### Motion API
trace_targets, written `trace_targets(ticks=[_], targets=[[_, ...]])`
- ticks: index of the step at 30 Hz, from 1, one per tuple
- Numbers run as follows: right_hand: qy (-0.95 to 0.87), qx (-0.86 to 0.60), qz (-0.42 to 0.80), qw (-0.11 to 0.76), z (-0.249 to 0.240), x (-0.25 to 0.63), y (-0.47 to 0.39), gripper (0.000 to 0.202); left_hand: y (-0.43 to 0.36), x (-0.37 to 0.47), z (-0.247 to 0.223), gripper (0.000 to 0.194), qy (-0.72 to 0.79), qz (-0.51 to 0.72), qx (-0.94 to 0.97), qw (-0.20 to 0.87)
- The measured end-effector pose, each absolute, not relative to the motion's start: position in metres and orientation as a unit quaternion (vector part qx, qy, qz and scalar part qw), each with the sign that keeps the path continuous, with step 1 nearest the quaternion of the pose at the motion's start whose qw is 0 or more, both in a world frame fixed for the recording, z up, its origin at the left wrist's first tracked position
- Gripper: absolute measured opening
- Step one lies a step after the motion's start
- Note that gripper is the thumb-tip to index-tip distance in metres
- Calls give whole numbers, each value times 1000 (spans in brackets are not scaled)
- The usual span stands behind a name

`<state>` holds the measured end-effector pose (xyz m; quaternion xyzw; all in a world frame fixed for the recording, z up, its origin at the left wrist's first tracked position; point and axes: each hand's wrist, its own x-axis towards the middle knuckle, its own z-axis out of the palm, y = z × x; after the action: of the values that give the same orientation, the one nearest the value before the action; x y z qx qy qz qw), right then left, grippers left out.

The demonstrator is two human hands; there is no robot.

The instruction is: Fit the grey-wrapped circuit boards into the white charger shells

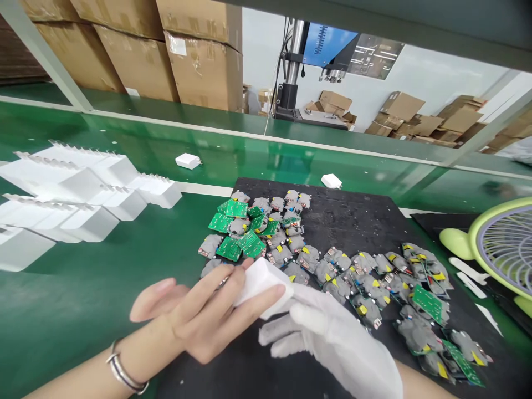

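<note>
A white power adapter housing (264, 282) is held between my two hands above the black mat. My bare left hand (211, 310) grips it from the left, fingers along its near and far sides, the thumb sticking out to the left. A white glove covers my right hand (320, 327), which closes on the housing's right end; the exact finger contact is partly hidden. Just beyond lie green circuit boards (251, 244), some face down, others covered in grey potting compound (328, 271) with yellow tape pieces.
White adapter housings (91, 221) stand in rows at the left on the green bench (166, 233). Two single adapters, one (188, 160) and another (331, 180), lie beyond the black mat (353, 216). A green fan (507, 249) is at the right; cardboard boxes (203, 66) are behind.
</note>
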<state>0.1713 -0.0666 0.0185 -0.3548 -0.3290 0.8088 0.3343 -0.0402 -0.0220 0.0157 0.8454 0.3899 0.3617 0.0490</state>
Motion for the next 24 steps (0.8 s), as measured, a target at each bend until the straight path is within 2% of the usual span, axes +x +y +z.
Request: trace_targets(ticks=[3, 6, 10, 12, 14, 17, 20, 22, 24], targets=[[-276, -364, 830, 321, 8, 164, -69, 38, -15, -42, 12, 49, 340, 241, 909, 6], [-265, -371, 829, 323, -1, 160, -70, 42, -17, -42, 14, 46, 295, 204, 933, 12], [-292, -364, 818, 338, 0, 160, -68, 41, -24, -35, 13, 51, 302, 305, 902, -46], [-319, -364, 797, 362, 4, 159, -66, 34, -25, -28, 4, 48, 342, 376, 860, -36], [-350, -358, 769, 397, 8, 157, -63, 32, -26, -19, -5, 42, 385, 392, 833, 55], [-371, -338, 744, 440, 9, 156, -60, 44, -29, -9, -13, 39, 445, 331, 784, 278], [-349, -338, 761, 429, 8, 160, -61, 46, -34, -5, -12, 41, 458, 277, 713, 453], [-319, -341, 787, 403, 8, 165, -61, 41, -39, -7, -11, 44, 447, 267, 711, 474], [-303, -341, 805, 379, 11, 169, -61, 36, -43, -10, -12, 49, 446, 275, 734, 432]])
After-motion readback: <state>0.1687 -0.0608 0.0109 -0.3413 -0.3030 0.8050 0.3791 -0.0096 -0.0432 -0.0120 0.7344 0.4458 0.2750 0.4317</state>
